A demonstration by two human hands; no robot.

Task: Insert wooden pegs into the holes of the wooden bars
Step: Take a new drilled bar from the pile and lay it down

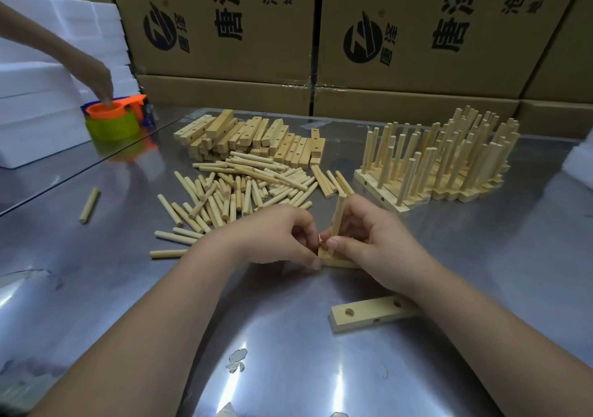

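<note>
A wooden bar lies flat on the metal table, mostly hidden under my hands. My right hand pinches an upright wooden peg whose lower end meets the bar's left end. My left hand pinches that same end of the bar. A second bar with round holes lies nearer me, partly under my right forearm. Loose pegs are heaped behind my hands, with a pile of plain bars beyond them.
Finished bars with standing pegs are grouped at the right. One stray peg lies at the left. Another person's hand reaches into orange and green plastic cups. Cardboard boxes wall the back; white foam blocks stand at the left.
</note>
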